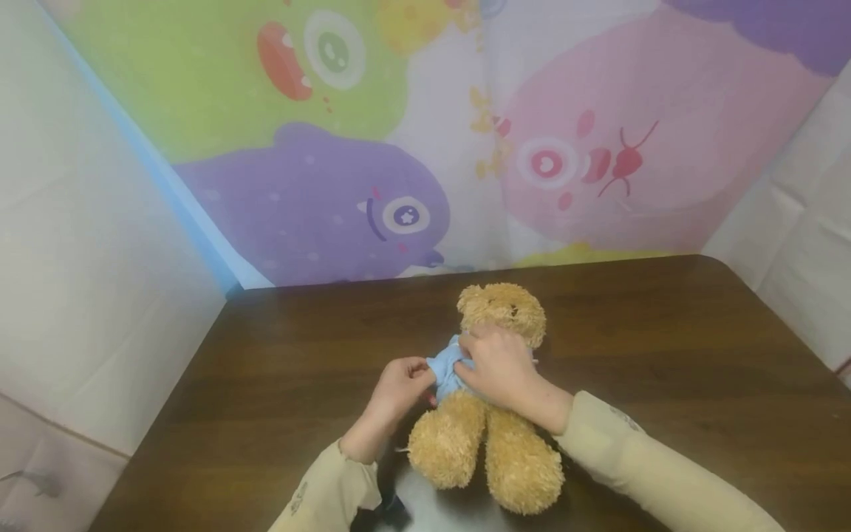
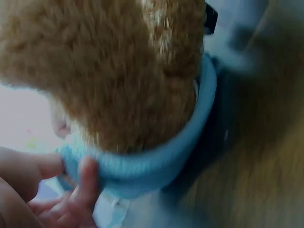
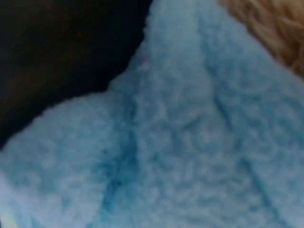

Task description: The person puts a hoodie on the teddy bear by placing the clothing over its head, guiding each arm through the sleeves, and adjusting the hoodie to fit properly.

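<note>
A fuzzy tan teddy bear point(image 1: 505, 307) lies on its back on the dark table, head away from me and legs toward me. It wears a fuzzy light-blue top point(image 1: 447, 362), whose cloth fills most of the right wrist view. At the left edge of that top, my left hand point(image 1: 397, 388) pinches the cloth between thumb and fingers; the left wrist view shows these fingers point(image 2: 88, 183) at a blue band of cloth. Across the bear's chest lies my right hand point(image 1: 501, 366), gripping the top, with some fingertips hidden.
The dark wooden table point(image 1: 299, 355) stretches out around the bear. Behind it hangs a cartoon-print cloth point(image 1: 319, 199), with pale panels point(image 1: 113, 244) on both sides. A greyish patch point(image 1: 425, 499) shows below the bear's legs.
</note>
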`<control>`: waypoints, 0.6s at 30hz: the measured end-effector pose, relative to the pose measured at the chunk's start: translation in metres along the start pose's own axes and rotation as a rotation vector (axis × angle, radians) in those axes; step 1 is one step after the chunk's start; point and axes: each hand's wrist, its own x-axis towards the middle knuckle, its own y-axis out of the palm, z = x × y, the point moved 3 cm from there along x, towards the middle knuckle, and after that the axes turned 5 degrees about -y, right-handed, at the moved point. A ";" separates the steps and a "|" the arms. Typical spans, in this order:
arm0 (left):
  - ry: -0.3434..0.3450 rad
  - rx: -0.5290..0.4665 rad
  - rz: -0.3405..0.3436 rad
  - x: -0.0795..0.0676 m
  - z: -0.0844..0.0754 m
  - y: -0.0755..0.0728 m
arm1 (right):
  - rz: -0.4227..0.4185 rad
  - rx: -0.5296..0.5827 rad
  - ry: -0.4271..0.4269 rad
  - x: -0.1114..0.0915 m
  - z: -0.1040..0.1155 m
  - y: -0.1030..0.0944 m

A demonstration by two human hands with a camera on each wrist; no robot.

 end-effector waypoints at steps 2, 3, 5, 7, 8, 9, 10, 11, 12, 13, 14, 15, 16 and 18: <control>-0.022 -0.076 -0.032 0.000 0.001 0.002 | -0.008 0.020 -0.045 -0.001 0.002 -0.001; -0.035 -0.115 -0.051 -0.001 0.001 0.003 | -0.011 0.026 -0.066 -0.002 0.002 -0.001; -0.059 -0.166 -0.091 -0.001 0.000 0.003 | -0.019 0.029 -0.102 -0.003 0.004 -0.003; -0.081 -0.214 -0.120 -0.002 -0.001 0.003 | -0.032 0.030 -0.128 -0.005 0.004 -0.005; -0.091 -0.239 -0.131 -0.002 -0.002 0.002 | -0.040 0.032 -0.144 -0.005 0.005 -0.007; -0.095 -0.266 -0.137 -0.002 -0.002 0.001 | -0.048 0.032 -0.158 -0.006 0.004 -0.008; -0.099 -0.289 -0.139 -0.001 -0.003 0.001 | -0.056 0.031 -0.171 -0.007 0.004 -0.010; -0.103 -0.322 -0.138 0.000 -0.003 -0.001 | -0.065 0.028 -0.182 -0.007 0.003 -0.011; -0.110 -0.362 -0.129 0.001 -0.003 -0.002 | -0.074 0.026 -0.192 -0.008 0.002 -0.013; -0.117 -0.400 -0.118 0.002 -0.003 -0.003 | -0.082 0.027 -0.201 -0.009 0.001 -0.015; -0.123 -0.447 -0.103 0.003 -0.002 -0.004 | -0.087 0.023 -0.211 -0.010 0.000 -0.016; -0.134 -0.493 -0.086 0.004 -0.002 -0.006 | -0.088 0.022 -0.222 -0.011 -0.001 -0.017; -0.145 -0.538 -0.070 0.006 -0.001 -0.008 | -0.086 0.023 -0.238 -0.012 -0.001 -0.018; -0.172 -0.612 -0.032 0.009 0.001 -0.012 | -0.076 0.028 -0.274 -0.013 -0.002 -0.020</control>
